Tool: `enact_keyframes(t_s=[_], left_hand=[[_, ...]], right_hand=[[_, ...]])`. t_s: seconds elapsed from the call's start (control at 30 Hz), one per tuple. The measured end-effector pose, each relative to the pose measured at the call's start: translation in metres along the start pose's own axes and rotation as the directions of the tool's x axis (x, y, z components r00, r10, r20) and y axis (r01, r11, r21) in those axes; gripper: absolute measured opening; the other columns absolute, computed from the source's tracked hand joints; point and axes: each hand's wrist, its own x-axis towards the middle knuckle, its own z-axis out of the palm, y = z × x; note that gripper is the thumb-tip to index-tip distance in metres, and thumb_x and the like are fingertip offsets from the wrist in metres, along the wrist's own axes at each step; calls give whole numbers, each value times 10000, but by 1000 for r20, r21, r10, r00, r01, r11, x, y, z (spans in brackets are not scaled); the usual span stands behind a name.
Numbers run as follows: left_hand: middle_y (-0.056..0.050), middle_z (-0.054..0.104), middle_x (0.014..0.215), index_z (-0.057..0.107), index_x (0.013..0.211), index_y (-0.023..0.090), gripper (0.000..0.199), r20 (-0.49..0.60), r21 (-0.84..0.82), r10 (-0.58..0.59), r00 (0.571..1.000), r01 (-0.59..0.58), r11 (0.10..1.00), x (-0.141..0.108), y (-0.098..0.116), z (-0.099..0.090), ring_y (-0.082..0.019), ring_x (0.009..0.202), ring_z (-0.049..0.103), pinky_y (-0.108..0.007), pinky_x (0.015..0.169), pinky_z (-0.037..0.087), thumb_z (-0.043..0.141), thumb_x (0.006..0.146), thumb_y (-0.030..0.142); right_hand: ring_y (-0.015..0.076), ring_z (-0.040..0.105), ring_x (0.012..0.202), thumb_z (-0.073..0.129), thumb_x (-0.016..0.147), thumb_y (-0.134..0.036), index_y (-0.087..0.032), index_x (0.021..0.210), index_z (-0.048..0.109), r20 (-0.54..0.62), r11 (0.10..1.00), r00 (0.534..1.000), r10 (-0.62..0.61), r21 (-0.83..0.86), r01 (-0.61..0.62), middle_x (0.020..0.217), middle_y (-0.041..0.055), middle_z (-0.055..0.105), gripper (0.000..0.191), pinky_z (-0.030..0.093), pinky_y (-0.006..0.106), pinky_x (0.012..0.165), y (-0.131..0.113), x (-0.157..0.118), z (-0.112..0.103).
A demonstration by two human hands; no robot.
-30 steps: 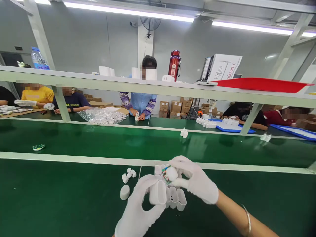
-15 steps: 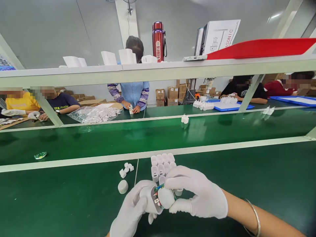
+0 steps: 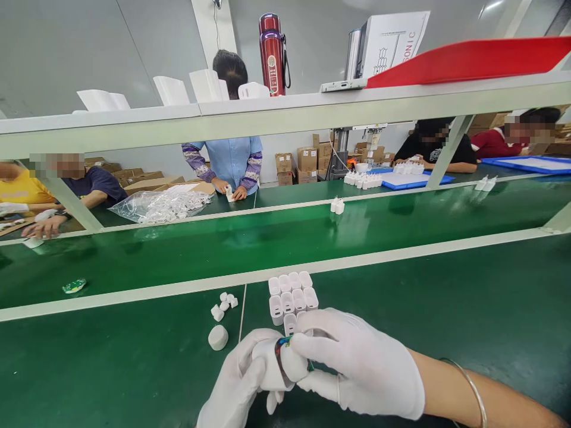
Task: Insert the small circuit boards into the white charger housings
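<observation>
My left hand (image 3: 234,380), in a white glove, is closed around a white plastic charger housing (image 3: 267,365) with its opening turned to the right. At that opening, my gloved right hand (image 3: 361,365) grips a green circuit board (image 3: 279,351) with a rounded white piece (image 3: 293,364) on it. The board sits partly inside the housing; my fingers hide some of its edge. Just beyond my hands stand rows of small white open-topped housings (image 3: 288,302). To their left lie a round white block (image 3: 218,337) and several small white cubes (image 3: 217,313).
A green conveyor belt (image 3: 200,249) runs behind a pale rail (image 3: 156,291). On it lie a circuit board (image 3: 74,286) and white adapters (image 3: 338,205). A shelf (image 3: 285,113) with a red flask (image 3: 272,56) crosses overhead. Several co-workers sit or stand across the belt.
The circuit board has gone deeper into the housing, with my right hand pressed closer to it. The view has tilted down slightly. At far left, a co-worker's hand has reached to the belt's edge.
</observation>
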Motion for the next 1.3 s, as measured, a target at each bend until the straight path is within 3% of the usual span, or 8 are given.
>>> enact_keyframes(t_s=[0.3, 0.53, 0.67, 0.77, 0.87, 0.97, 1.13, 1.3], left_hand=[[-42, 623, 666, 594, 1094, 159, 445, -79, 31, -92, 993, 95, 995, -5, 6, 10, -94, 518, 493, -203, 497, 433, 560, 868, 540], [3, 535, 640, 589, 1126, 195, 439, -43, -29, -42, 998, 41, 999, -6, 9, 10, -57, 454, 378, -186, 455, 385, 468, 907, 556], [-26, 568, 774, 536, 1222, 244, 475, -7, 310, -31, 999, 32, 950, -6, 13, 12, -114, 551, 484, -259, 557, 473, 606, 836, 511], [-19, 573, 791, 590, 1109, 246, 466, -30, 452, -35, 999, 45, 891, -6, 10, 16, -201, 796, 569, -322, 767, 496, 785, 691, 309], [-25, 589, 862, 616, 1001, 215, 429, 21, 464, -48, 999, 33, 885, -4, 3, 17, -226, 897, 556, -334, 855, 456, 808, 618, 218], [-30, 591, 866, 636, 911, 170, 337, 112, 477, -77, 991, 15, 879, -2, 1, 16, -181, 777, 519, -276, 733, 429, 778, 628, 285], [23, 475, 706, 620, 801, 141, 245, 152, 523, -128, 980, 30, 852, -1, 4, 19, -104, 631, 356, -230, 587, 291, 724, 673, 323], [62, 374, 601, 505, 658, 164, 221, 98, 546, -225, 969, 137, 826, -3, 4, 25, -80, 565, 277, -240, 522, 224, 705, 663, 260]], right_hand=[[167, 538, 764, 488, 924, -281, -196, 915, 561, -82, 983, 996, -21, -186, 6, 944, 60, 588, 113, 473, 286, 669, -3, -2, 10], [272, 524, 1011, 533, 893, -321, -123, 1305, 422, -19, 980, 1000, -23, -199, 19, 1358, 188, 438, 470, 480, 405, 825, -4, 2, 27], [202, 536, 933, 579, 897, -360, -184, 1125, 532, -208, 1000, 978, -10, -1, 10, 1111, 98, 585, 292, 446, 349, 819, 0, 1, 44], [162, 511, 788, 737, 730, -512, -190, 1030, 576, -295, 976, 948, 116, 210, -53, 906, 44, 580, 469, 430, 296, 707, 2, 0, 48], [144, 500, 758, 759, 667, -557, -186, 922, 645, -44, 885, 973, 228, 425, -189, 838, 17, 586, 464, 413, 251, 651, 3, 2, 44], [121, 507, 749, 744, 712, -490, -200, 848, 710, 175, 766, 939, 295, 544, -342, 776, -5, 595, 322, 404, 212, 638, 5, 6, 39], [100, 497, 698, 763, 710, -396, -207, 806, 763, 220, 647, 911, 350, 646, -405, 712, -13, 589, 213, 388, 204, 596, 11, 8, 44], [82, 476, 666, 723, 735, -248, -181, 709, 739, 151, 689, 939, 308, 646, -330, 674, -24, 558, 73, 382, 200, 607, 11, 6, 52]])
